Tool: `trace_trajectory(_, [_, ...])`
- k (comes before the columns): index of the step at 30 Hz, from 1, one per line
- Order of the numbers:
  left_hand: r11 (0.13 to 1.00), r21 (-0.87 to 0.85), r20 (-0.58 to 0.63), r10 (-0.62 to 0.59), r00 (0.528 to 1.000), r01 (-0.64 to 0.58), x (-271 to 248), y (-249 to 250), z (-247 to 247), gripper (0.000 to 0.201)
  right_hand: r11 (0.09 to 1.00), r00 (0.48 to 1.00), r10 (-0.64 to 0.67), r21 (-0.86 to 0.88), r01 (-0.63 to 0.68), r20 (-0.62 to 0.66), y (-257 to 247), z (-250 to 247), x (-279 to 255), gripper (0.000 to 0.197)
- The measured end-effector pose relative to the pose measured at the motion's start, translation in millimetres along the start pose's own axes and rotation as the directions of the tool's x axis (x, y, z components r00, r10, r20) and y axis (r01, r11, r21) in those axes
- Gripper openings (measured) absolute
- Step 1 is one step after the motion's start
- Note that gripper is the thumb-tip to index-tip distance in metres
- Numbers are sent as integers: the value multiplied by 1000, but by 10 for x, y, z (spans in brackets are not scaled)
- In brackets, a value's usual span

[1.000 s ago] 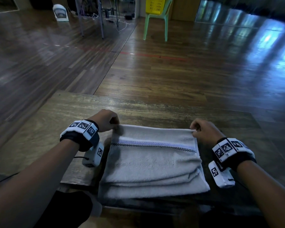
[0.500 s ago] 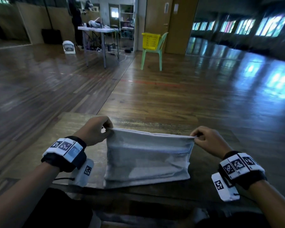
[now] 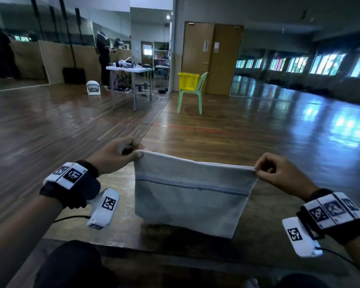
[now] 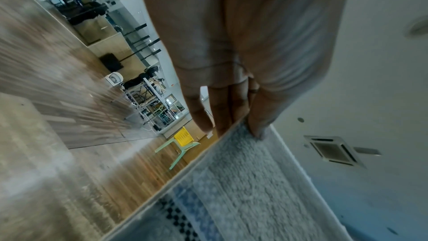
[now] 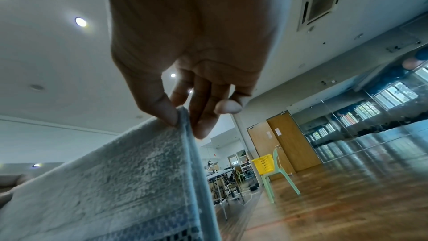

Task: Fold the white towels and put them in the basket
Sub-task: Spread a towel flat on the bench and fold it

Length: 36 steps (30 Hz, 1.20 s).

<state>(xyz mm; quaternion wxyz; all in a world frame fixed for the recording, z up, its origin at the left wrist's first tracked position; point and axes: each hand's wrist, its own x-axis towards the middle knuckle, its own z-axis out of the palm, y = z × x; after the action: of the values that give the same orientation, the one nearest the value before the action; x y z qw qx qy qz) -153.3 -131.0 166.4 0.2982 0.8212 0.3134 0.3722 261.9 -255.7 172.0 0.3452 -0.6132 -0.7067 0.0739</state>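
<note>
A folded white towel [image 3: 191, 196] with a blue checked band hangs in the air above the wooden table [image 3: 121, 183], stretched flat between both hands. My left hand [image 3: 131, 154] pinches its upper left corner, and my right hand [image 3: 260, 170] pinches the upper right corner. The left wrist view shows the left hand [image 4: 238, 127] with thumb and fingers clamped on the towel [image 4: 243, 180] edge. In the right wrist view the right hand [image 5: 183, 118] nips the towel [image 5: 115, 180] hem. A yellow basket [image 3: 188, 81] sits on a green chair [image 3: 192, 96] far across the room.
The table's near edge [image 3: 175, 252] lies just below the towel. Polished wooden floor [image 3: 258, 129] stretches between the table and the chair. A white folding table [image 3: 129, 69] with equipment and a standing person [image 3: 103, 57] are at the back left, brown doors [image 3: 212, 57] behind the chair.
The towel lay flat on the table a second ago; both hands have lifted it by its far corners so it now hangs upright. The head view has tilted up toward the room.
</note>
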Motion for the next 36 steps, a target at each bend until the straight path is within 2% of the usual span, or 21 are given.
trace_trajectory(3, [1000,-30,3,-10,1000,10,-20,133,-37,37,1000,1000,7,31,-6,-17,-58,-107,-30,20])
trace_trajectory(6, [1000,1,12,-6,1000,6,-62,217,-63,28,999,1000,6,54,-5,-12,-99,-185,-68,24])
trace_trajectory(11, [997,-80,28,13,1000,-10,-172,319,-80,57,979,1000,8,206,-10,13,-154,-297,-140,34])
trace_trajectory(13, [995,-103,25,-11,1000,13,-201,350,-87,61,958,1000,30,285,-29,3,-198,-335,-156,30])
trace_trajectory(16, [988,-130,29,-75,997,79,-204,324,-91,50,947,999,37,319,-33,-4,-223,-330,-139,25])
trace_trajectory(18, [980,-144,54,-130,990,136,-171,240,-52,27,957,999,35,286,-44,36,-166,-260,-93,24])
trace_trajectory(19, [980,-110,56,-159,986,164,-138,177,-23,14,969,997,35,241,-52,74,-119,-205,-55,24])
trace_trajectory(20, [985,-14,52,-172,984,173,-95,95,7,10,985,992,39,165,-58,117,-57,-140,-6,26])
trace_trajectory(22, [935,319,40,-175,984,153,35,-102,76,11,998,982,51,-41,-45,183,76,11,128,29])
trace_trajectory(24, [831,547,-33,-91,995,94,170,-161,158,14,982,995,20,-190,-1,96,152,133,296,25])
trace_trajectory(26, [827,563,-150,91,985,9,294,-91,203,17,978,988,-79,-200,52,-133,185,180,454,24])
trace_trajectory(28, [824,560,-294,295,909,-87,373,45,184,12,979,921,-155,-179,95,-358,182,143,557,23])
trace_trajectory(30, [791,598,-378,423,824,-132,408,123,131,16,976,863,-193,-185,118,-467,160,80,578,20])
trace_trajectory(32, [757,646,-410,452,792,-99,397,85,117,16,963,848,-245,-216,158,-471,155,68,536,15])
trace_trajectory(33, [756,648,-413,447,793,-89,357,42,143,14,956,858,-273,-218,194,-434,167,87,499,12])
trace_trajectory(34, [767,635,-395,429,812,-96,300,-61,183,12,953,880,-288,-204,224,-377,208,133,452,10])
trace_trajectory(36, [789,602,-258,333,907,-119,98,-281,304,14,957,941,-269,-165,237,-206,357,297,318,12])
